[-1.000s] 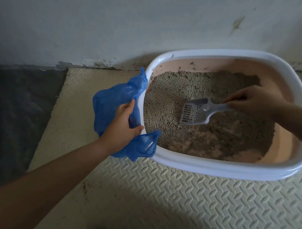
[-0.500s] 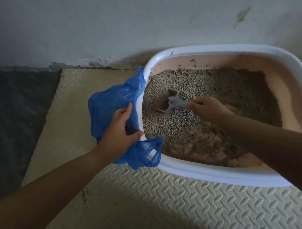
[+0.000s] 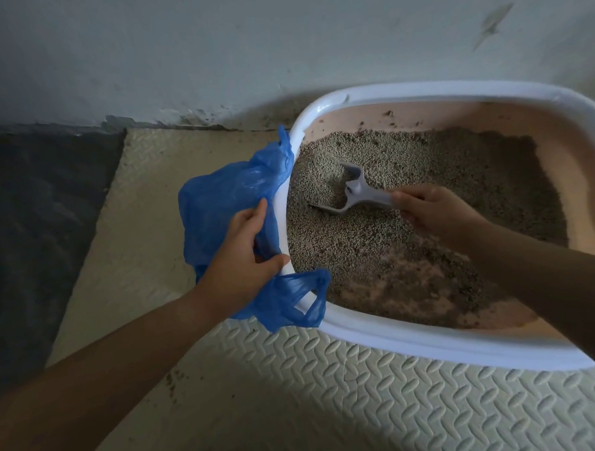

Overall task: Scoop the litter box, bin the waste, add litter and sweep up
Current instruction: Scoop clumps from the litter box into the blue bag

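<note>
A litter box with a white rim (image 3: 411, 342) and pink inner walls sits on the mat, holding grey granular litter (image 3: 401, 154). My right hand (image 3: 434, 210) grips the handle of a grey slotted scoop (image 3: 355, 193), whose head is dug into the litter at the box's left side. My left hand (image 3: 243, 257) holds a blue plastic bag (image 3: 217, 201) against the left rim of the box. One bag handle (image 3: 302, 302) hangs over the rim. The bare pink bottom shows through dark, thin litter near the front.
A cream textured foam mat (image 3: 329, 393) lies under the box, with a few litter crumbs (image 3: 175, 378) on it. Dark floor (image 3: 36, 217) lies to the left. A scuffed white wall (image 3: 216, 52) stands right behind the box.
My right hand carried the scoop from the middle of the box to its left side and dug the head into the litter. My left hand kept its hold on the bag.
</note>
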`<state>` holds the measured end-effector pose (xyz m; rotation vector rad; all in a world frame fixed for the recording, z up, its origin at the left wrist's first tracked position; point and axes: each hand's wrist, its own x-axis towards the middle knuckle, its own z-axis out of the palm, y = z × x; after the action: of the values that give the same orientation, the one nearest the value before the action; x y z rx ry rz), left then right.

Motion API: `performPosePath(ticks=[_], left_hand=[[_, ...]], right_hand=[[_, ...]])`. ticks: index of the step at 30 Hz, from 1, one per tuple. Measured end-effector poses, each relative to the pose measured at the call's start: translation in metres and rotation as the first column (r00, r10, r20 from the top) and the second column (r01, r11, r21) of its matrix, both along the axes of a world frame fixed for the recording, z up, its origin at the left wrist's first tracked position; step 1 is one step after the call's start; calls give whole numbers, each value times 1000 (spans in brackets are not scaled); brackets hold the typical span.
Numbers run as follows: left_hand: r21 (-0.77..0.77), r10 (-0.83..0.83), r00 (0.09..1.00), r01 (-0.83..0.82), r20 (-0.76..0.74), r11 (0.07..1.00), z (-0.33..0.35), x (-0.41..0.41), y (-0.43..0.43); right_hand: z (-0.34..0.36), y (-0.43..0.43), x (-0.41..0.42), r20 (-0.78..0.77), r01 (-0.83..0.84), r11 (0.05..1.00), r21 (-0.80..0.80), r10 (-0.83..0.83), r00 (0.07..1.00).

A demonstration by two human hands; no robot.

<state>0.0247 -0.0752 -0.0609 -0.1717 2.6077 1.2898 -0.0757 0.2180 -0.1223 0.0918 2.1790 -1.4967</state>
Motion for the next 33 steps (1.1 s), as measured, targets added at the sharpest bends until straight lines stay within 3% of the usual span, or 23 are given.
performPosePath(ticks=[5, 13, 23, 33], left_hand=[[-1, -3, 1000, 3, 1, 1000, -1, 0, 0], [-50, -27, 1000, 26, -10, 998, 4, -1, 2], [-132, -50, 998, 45, -41, 990, 5, -2, 4], [-134, -60, 998, 56, -31, 989, 6, -3, 4]], right_hand=[[12, 21, 9, 23, 45, 996, -73, -43, 999], [30, 57, 24, -62, -13, 989, 144, 22, 998], [46, 64, 39, -41, 90, 996, -15, -91, 995], [62, 64, 42, -122, 71, 997, -32, -75, 990]])
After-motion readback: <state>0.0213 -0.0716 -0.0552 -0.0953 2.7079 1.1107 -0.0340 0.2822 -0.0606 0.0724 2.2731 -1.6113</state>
